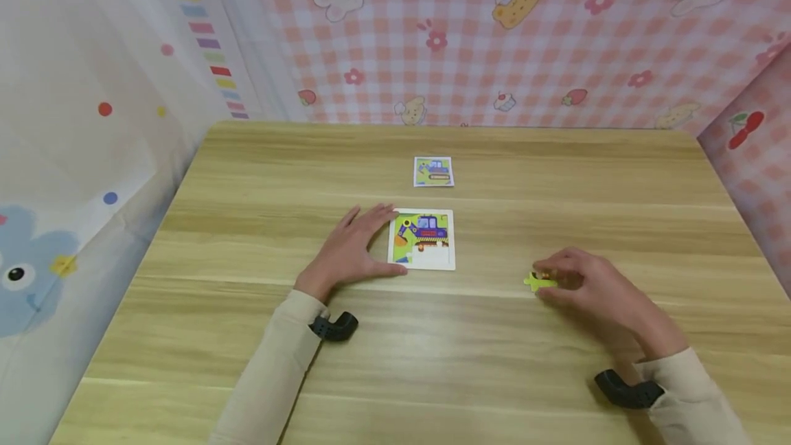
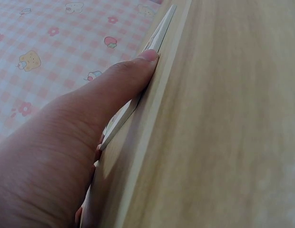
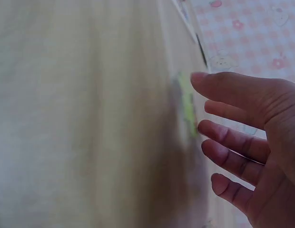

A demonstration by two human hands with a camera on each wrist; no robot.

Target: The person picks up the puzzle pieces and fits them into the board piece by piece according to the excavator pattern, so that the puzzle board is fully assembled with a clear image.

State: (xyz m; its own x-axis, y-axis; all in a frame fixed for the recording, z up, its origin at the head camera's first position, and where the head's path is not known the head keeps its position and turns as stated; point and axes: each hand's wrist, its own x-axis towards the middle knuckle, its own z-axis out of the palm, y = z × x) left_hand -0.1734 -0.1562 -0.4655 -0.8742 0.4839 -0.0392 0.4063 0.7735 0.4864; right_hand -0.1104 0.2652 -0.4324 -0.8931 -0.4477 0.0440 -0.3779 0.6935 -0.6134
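Note:
A square jigsaw puzzle board [image 1: 453,253] with a white border lies on the table, showing a purple digger on green. Its lower right part is bare white. My left hand [image 1: 346,253] rests at the board's left side, fingers extended to the upper left corner and thumb along the lower left edge. In the left wrist view the thumb [image 2: 123,78] touches the board's edge. To the right, my right hand [image 1: 593,287] pinches a yellow-green puzzle piece [image 1: 535,283] between thumb and fingers, low over the table. The right wrist view shows the piece [image 3: 186,107] blurred at the fingertips.
A small picture card [image 1: 434,172] of a similar digger lies behind the board. The wooden table [image 1: 278,177] ends at a pink checked cloth [image 1: 395,26] at the back and a white curtain [image 1: 93,156] on the left. Black wrist cameras [image 1: 629,390] sit on both sleeves.

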